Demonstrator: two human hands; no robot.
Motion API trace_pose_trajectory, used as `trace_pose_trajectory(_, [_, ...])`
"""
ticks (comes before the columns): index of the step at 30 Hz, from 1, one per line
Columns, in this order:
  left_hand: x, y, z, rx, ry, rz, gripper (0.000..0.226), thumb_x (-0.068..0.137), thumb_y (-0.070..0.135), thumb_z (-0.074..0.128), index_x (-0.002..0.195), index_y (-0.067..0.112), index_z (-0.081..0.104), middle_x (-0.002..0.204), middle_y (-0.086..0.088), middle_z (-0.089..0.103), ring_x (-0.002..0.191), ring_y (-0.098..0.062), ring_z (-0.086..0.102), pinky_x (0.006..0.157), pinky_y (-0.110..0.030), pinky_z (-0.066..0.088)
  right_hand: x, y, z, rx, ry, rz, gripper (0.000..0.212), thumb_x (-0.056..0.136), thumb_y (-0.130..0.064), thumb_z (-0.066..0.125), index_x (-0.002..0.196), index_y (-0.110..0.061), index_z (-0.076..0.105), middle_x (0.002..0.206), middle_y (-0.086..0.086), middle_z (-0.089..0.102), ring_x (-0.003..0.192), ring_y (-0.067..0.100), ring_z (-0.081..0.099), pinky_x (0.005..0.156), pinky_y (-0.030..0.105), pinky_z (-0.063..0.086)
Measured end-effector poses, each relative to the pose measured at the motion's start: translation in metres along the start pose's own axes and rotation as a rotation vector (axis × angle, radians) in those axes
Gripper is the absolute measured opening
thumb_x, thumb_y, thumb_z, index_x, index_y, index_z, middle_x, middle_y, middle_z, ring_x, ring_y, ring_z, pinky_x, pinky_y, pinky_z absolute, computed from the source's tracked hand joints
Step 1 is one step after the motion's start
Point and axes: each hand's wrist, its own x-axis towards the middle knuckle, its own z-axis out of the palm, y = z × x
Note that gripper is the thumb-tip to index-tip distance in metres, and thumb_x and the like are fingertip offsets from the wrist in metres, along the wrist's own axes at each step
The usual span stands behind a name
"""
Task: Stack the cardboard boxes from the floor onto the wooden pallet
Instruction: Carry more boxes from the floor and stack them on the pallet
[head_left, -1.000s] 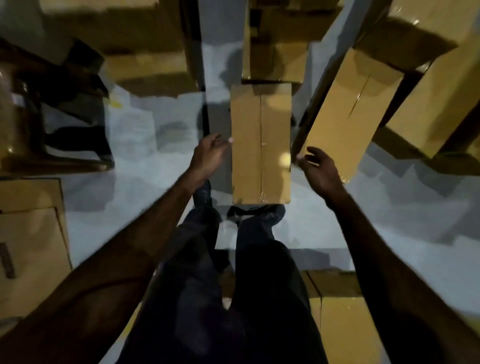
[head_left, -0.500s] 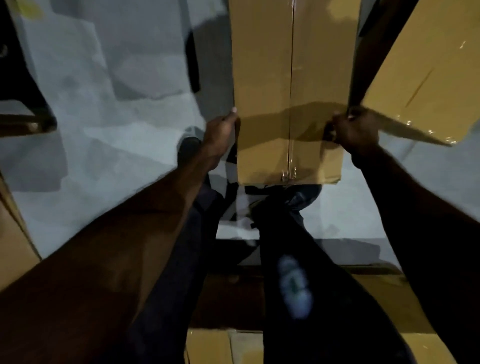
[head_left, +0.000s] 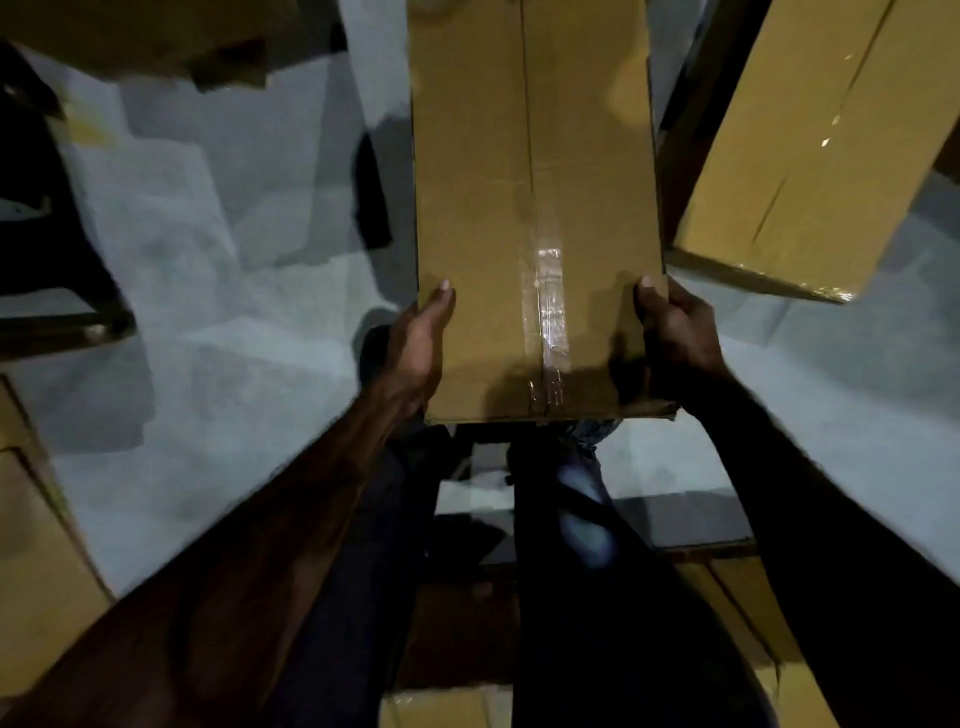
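A matt brown cardboard box (head_left: 535, 208) fills the upper centre of the frame, its corrugated face smooth and dull except where a strip of clear plastic tape (head_left: 549, 322) runs down the centre seam and catches the light in glossy, wrinkled patches. At upper right a second cardboard box (head_left: 810, 156) shows the same flat brown finish, with shiny tape glinting along its seam and lower edge. The floor (head_left: 208, 312) at left is pale grey, matt and mottled. At lower centre, dark trousers (head_left: 571, 597) of soft cloth. More plain cardboard (head_left: 36, 545) sits at the left edge.
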Motion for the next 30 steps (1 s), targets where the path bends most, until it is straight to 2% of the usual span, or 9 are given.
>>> trace_pose_trajectory(3, [-0.083, 0.054, -0.021, 0.068, -0.051, -0.015, 0.057, 0.093, 0.052, 0.074, 0.136, 0.015, 0.068, 0.130, 0.001, 0.073, 0.120, -0.013, 0.070, 0.110, -0.037, 0.052, -0.075, -0.043, -0.010, 0.066, -0.055, -0.008, 0.012, 0.103, -0.042, 0.065, 0.108, -0.037, 0.075, 0.099, -0.020, 0.078, 0.096, 0.007, 0.073, 0.082, 0.031, 0.060])
trace_pose_trajectory(7, [-0.197, 0.127, -0.043, 0.088, -0.144, -0.068, 0.053, 0.096, 0.037, 0.072, 0.141, 0.010, 0.062, 0.130, -0.010, 0.074, 0.119, -0.033, 0.071, 0.103, -0.047, 0.056, -0.167, -0.104, -0.028, 0.122, -0.131, 0.017, 0.039, 0.099, -0.038, 0.071, 0.136, -0.023, 0.068, 0.112, -0.010, 0.077, 0.098, 0.009, 0.075, 0.079, 0.023, 0.061])
trace_pose_trajectory(10, [-0.271, 0.172, -0.056, 0.129, -0.193, -0.025, 0.045, 0.099, 0.026, 0.067, 0.140, 0.010, 0.061, 0.128, -0.010, 0.074, 0.117, -0.032, 0.072, 0.098, -0.045, 0.059, -0.231, -0.139, -0.043, 0.188, -0.155, 0.031, 0.039, 0.097, -0.036, 0.074, 0.134, -0.026, 0.069, 0.119, -0.002, 0.078, 0.106, 0.020, 0.076, 0.094, 0.039, 0.060])
trace_pose_trajectory(12, [-0.311, 0.198, -0.065, 0.148, -0.240, 0.023, 0.046, 0.098, 0.025, 0.068, 0.141, 0.011, 0.060, 0.130, -0.008, 0.074, 0.118, -0.030, 0.071, 0.101, -0.044, 0.057, -0.273, -0.158, -0.053, 0.222, -0.166, 0.016, 0.038, 0.097, -0.035, 0.074, 0.133, -0.025, 0.069, 0.119, -0.001, 0.078, 0.107, 0.023, 0.076, 0.096, 0.042, 0.059])
trace_pose_trajectory(16, [-0.378, 0.250, -0.068, 0.173, -0.286, 0.112, 0.059, 0.090, 0.029, 0.074, 0.145, 0.013, 0.058, 0.130, -0.009, 0.074, 0.118, -0.033, 0.070, 0.095, -0.043, 0.059, -0.344, -0.196, -0.073, 0.289, -0.125, -0.072, 0.038, 0.098, -0.027, 0.072, 0.135, -0.021, 0.069, 0.119, -0.001, 0.078, 0.110, 0.023, 0.075, 0.094, 0.038, 0.060])
trace_pose_trajectory(23, [-0.464, 0.320, -0.033, 0.264, -0.407, 0.200, 0.037, 0.101, 0.026, 0.061, 0.134, 0.008, 0.063, 0.104, -0.008, 0.078, 0.087, -0.022, 0.076, 0.073, -0.032, 0.061, -0.427, -0.248, -0.117, 0.395, -0.028, -0.210, 0.043, 0.097, -0.031, 0.071, 0.139, -0.027, 0.064, 0.126, -0.001, 0.076, 0.112, 0.025, 0.074, 0.097, 0.043, 0.057])
trace_pose_trajectory(25, [-0.480, 0.333, -0.019, 0.286, -0.447, 0.233, 0.035, 0.101, 0.025, 0.062, 0.132, 0.010, 0.062, 0.105, -0.010, 0.076, 0.091, -0.026, 0.074, 0.079, -0.036, 0.062, -0.448, -0.254, -0.133, 0.411, 0.021, -0.245, 0.043, 0.097, -0.032, 0.071, 0.139, -0.025, 0.064, 0.125, 0.000, 0.076, 0.111, 0.025, 0.074, 0.095, 0.042, 0.057])
trace_pose_trajectory(28, [-0.502, 0.349, 0.009, 0.323, -0.510, 0.310, 0.041, 0.097, 0.026, 0.068, 0.133, 0.008, 0.062, 0.118, -0.016, 0.073, 0.105, -0.033, 0.070, 0.101, -0.047, 0.056, -0.477, -0.257, -0.155, 0.491, 0.097, -0.268, 0.047, 0.096, -0.031, 0.072, 0.140, -0.021, 0.063, 0.125, 0.004, 0.076, 0.110, 0.025, 0.074, 0.091, 0.038, 0.056])
trace_pose_trajectory(30, [-0.514, 0.358, 0.034, 0.367, -0.538, 0.340, 0.048, 0.093, 0.027, 0.071, 0.135, 0.005, 0.064, 0.122, -0.019, 0.073, 0.103, -0.033, 0.071, 0.095, -0.045, 0.058, -0.491, -0.254, -0.171, 0.559, 0.144, -0.299, 0.051, 0.094, -0.030, 0.072, 0.143, -0.022, 0.059, 0.128, 0.004, 0.074, 0.113, 0.025, 0.073, 0.094, 0.040, 0.057])
